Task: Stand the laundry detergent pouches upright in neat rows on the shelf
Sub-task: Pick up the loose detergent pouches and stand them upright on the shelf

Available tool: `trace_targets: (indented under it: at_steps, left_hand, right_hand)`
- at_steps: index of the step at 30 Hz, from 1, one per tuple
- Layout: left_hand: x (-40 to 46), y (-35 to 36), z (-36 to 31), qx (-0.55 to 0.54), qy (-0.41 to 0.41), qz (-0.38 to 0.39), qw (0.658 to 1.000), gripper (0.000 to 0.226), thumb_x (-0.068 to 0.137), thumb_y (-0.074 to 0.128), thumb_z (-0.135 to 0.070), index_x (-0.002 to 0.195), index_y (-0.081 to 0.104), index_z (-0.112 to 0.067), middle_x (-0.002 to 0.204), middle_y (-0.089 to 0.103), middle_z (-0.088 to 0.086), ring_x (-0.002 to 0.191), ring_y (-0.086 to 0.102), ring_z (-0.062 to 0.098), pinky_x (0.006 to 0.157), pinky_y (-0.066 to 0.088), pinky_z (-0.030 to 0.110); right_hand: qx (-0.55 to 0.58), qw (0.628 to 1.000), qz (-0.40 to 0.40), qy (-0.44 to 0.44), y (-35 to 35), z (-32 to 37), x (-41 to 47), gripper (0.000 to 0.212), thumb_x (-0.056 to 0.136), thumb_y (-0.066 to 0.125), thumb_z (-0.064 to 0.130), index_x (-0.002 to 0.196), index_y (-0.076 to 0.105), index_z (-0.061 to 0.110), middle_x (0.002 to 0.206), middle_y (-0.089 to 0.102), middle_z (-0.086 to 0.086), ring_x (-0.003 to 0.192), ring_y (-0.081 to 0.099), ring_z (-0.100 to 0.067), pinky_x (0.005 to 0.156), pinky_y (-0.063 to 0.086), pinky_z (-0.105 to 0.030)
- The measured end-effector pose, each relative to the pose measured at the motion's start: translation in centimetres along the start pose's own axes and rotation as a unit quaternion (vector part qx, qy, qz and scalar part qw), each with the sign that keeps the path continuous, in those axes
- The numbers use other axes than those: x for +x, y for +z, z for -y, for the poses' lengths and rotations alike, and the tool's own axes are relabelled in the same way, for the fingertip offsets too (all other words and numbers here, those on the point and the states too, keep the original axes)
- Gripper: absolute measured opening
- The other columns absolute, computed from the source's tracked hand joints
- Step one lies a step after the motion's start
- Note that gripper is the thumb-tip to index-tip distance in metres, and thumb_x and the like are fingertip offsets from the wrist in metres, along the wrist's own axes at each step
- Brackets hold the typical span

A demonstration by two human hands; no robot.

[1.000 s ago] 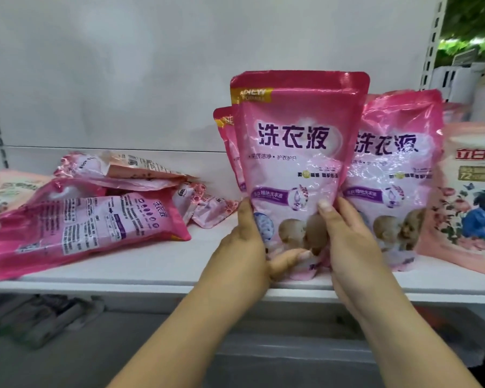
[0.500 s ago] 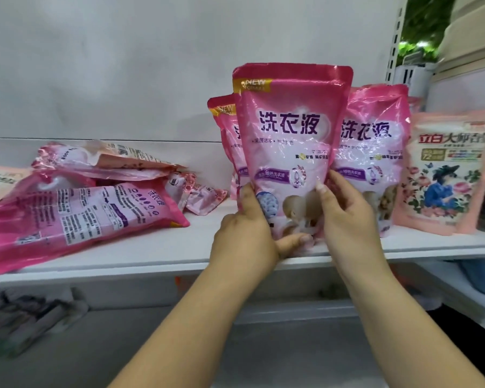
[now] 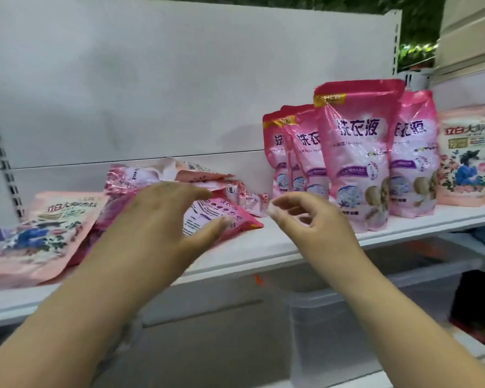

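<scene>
While 4 pouches [image 3: 356,163] stand rightward, both hands' fingers [image 3: 196,191] spread empty over the flat pouch [image 3: 235,217].

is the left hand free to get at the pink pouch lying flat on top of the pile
Probably yes. The left hand is open, holds nothing and is right over the flat pink pouch; nothing lies between them.
</scene>
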State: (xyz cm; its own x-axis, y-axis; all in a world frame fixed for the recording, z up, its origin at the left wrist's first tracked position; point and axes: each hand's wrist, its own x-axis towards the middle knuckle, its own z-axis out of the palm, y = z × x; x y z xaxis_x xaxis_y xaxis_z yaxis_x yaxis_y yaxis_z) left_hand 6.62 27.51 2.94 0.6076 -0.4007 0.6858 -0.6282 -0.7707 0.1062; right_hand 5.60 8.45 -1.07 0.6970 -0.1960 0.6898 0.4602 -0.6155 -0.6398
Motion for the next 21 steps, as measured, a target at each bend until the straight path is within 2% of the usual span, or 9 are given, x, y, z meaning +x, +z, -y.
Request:
trace_targets:
  at_steps: [2, 4, 6, 8, 12, 14, 16, 18, 21]
  left_hand:
    - [1.0, 0.2, 2.1, 0.034, -0.015, 0.007, 0.999, 0.057, 0.079, 0.043, -0.062, 0.126, 0.05, -0.032, 0.132, 0.049, -0.011, 0.124, 0.038, 0.009, 0.1, 0.027, 0.025]
    - [1.7, 0.9, 3.8, 0.077, -0.017, 0.047, 0.996, 0.067, 0.078, 0.037, -0.071, 0.131, 0.045, -0.032, 0.139, 0.043, -0.01, 0.131, 0.031, 0.011, 0.106, 0.025, 0.029]
    - [1.9, 1.7, 5.2, 0.127, -0.041, 0.118, 0.984, 0.08, 0.075, 0.022, -0.078, 0.141, 0.031, -0.032, 0.151, 0.025, -0.009, 0.14, 0.014, 0.012, 0.113, 0.014, 0.031]
    - [1.9, 2.4, 5.9, 0.159, -0.071, 0.172, 0.97, 0.08, 0.077, 0.018, -0.077, 0.143, 0.025, -0.033, 0.155, 0.009, -0.009, 0.142, 0.003, 0.013, 0.114, 0.006, 0.031]
    - [2.2, 2.3, 5.6, 0.191, -0.081, 0.197, 0.958, 0.066, 0.081, 0.026, -0.072, 0.137, 0.034, -0.038, 0.155, 0.007, -0.012, 0.142, 0.006, 0.012, 0.114, 0.012, 0.032]
    - [2.4, 2.2, 5.7, 0.201, -0.09, 0.194, 0.956, 0.07, 0.078, 0.022, -0.077, 0.137, 0.032, -0.04, 0.154, 0.008, -0.014, 0.141, 0.006, 0.008, 0.113, 0.012, 0.029]
    - [2.1, 2.4, 5.8, 0.207, -0.094, 0.185, 0.956, 0.084, 0.067, 0.01, -0.083, 0.138, 0.028, -0.043, 0.154, 0.005, -0.018, 0.141, 0.001, 0.005, 0.112, 0.004, 0.023]
    - [1.9, 2.5, 5.8, 0.203, -0.102, 0.183, 0.957, 0.097, 0.053, 0.0, -0.086, 0.137, 0.025, -0.047, 0.152, 0.003, -0.023, 0.139, -0.004, 0.001, 0.101, -0.007, 0.014]
    - [2.0, 2.6, 5.8, 0.181, -0.114, 0.189, 0.958, 0.104, 0.041, -0.002, -0.086, 0.136, 0.022, -0.052, 0.15, 0.002, -0.028, 0.136, -0.004, -0.003, 0.093, -0.008, 0.011]
  right_hand:
    - [-0.015, 0.999, 0.026, 0.011, 1.0, 0.7, 1.3, 0.005, 0.085, 0.062, 0.029, 0.086, 0.057, 0.028, 0.083, 0.056, 0.017, 0.083, 0.053, -0.005, 0.075, 0.042, -0.018]
    - [-0.033, 0.998, 0.05, 0.012, 1.7, 1.3, 3.2, 0.008, 0.085, 0.061, 0.033, 0.086, 0.056, 0.027, 0.08, 0.055, 0.017, 0.08, 0.052, -0.005, 0.077, 0.044, -0.023]
    - [-0.037, 0.996, 0.085, 0.013, 2.6, 1.6, 5.7, 0.011, 0.086, 0.06, 0.035, 0.088, 0.057, 0.025, 0.079, 0.055, 0.014, 0.078, 0.053, -0.006, 0.075, 0.044, -0.024]
    - [-0.033, 0.992, 0.121, 0.019, 3.9, 1.5, 8.8, 0.015, 0.086, 0.06, 0.037, 0.092, 0.057, 0.023, 0.083, 0.058, 0.009, 0.082, 0.054, -0.01, 0.074, 0.042, -0.024]
    - [-0.015, 0.98, 0.19, 0.048, 7.3, 1.0, 14.4, 0.046, 0.086, 0.055, 0.05, 0.118, 0.054, 0.017, 0.116, 0.057, 0.001, 0.101, 0.052, -0.016, 0.082, 0.039, -0.027]
    - [-0.003, 0.97, 0.239, 0.052, 9.2, 0.2, 16.3, 0.065, 0.083, 0.053, 0.057, 0.135, 0.041, 0.021, 0.141, 0.042, -0.002, 0.125, 0.042, -0.019, 0.099, 0.032, -0.031]
    - [-0.034, 0.955, 0.294, 0.021, 11.3, -0.7, 17.4, 0.076, 0.079, 0.052, 0.063, 0.142, 0.031, 0.026, 0.151, 0.027, 0.0, 0.138, 0.027, -0.018, 0.113, 0.021, -0.036]
    - [-0.064, 0.948, 0.311, -0.015, 13.1, -1.8, 17.7, 0.073, 0.078, 0.052, 0.065, 0.138, 0.038, 0.027, 0.144, 0.039, 0.001, 0.133, 0.036, -0.018, 0.111, 0.027, -0.038]
    - [-0.033, 0.964, 0.264, -0.031, 12.9, -2.0, 17.5, 0.051, 0.079, 0.057, 0.058, 0.117, 0.061, 0.025, 0.111, 0.061, 0.006, 0.107, 0.053, -0.012, 0.093, 0.04, -0.028]
